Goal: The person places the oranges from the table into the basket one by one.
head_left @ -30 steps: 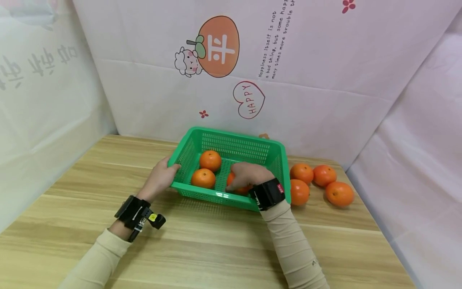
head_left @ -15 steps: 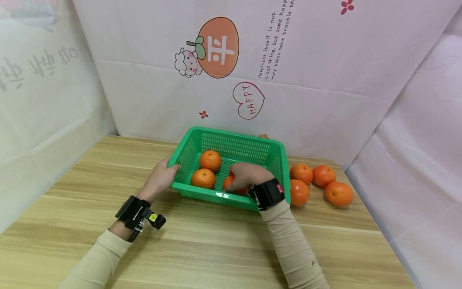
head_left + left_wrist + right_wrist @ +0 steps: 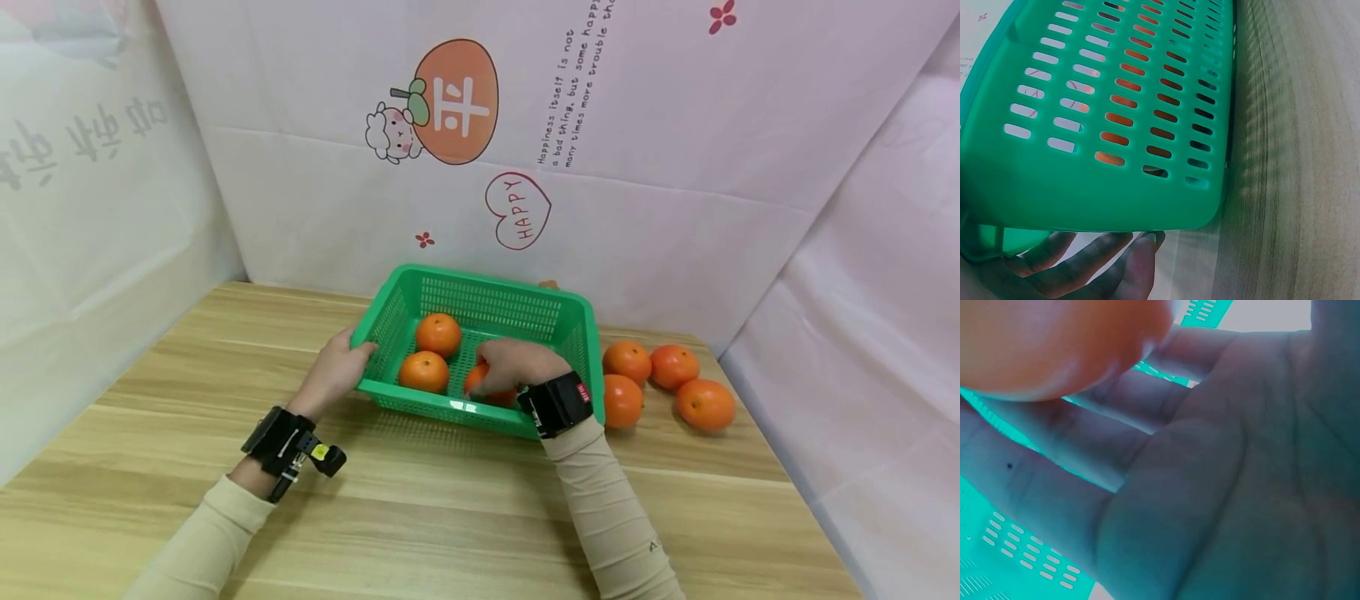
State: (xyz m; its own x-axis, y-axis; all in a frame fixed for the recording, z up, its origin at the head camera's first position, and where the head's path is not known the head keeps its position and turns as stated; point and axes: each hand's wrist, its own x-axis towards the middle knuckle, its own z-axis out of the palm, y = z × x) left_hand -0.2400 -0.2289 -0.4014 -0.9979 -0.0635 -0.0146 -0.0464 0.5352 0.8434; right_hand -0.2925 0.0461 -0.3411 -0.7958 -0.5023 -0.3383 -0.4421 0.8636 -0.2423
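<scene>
A green perforated plastic basket [image 3: 405,400] sits on the wooden table. At its left end my left hand [image 3: 335,369] grips the rim, thumb over the top edge; the left wrist view shows its fingers [image 3: 1094,256] against the outside. Inside the basket, toward the front right, my right hand [image 3: 521,364] holds an orange [image 3: 478,382], partly hidden beneath the palm. The right wrist view shows that orange [image 3: 1054,344] against the curved fingers. To the left of this hand lie two more oranges, one behind [image 3: 438,335] and one in front [image 3: 424,372].
Several oranges [image 3: 705,405] lie on the table just right of the basket, the nearest ones close to its wall. Behind the basket rises a white printed cloth [image 3: 337,208]. Similar cloth hangs on both sides. The wooden tabletop [image 3: 420,517] stretches toward me.
My right fingers have drawn in slightly around the orange, and it has shifted a little left. My left hand and the basket have stayed in place.
</scene>
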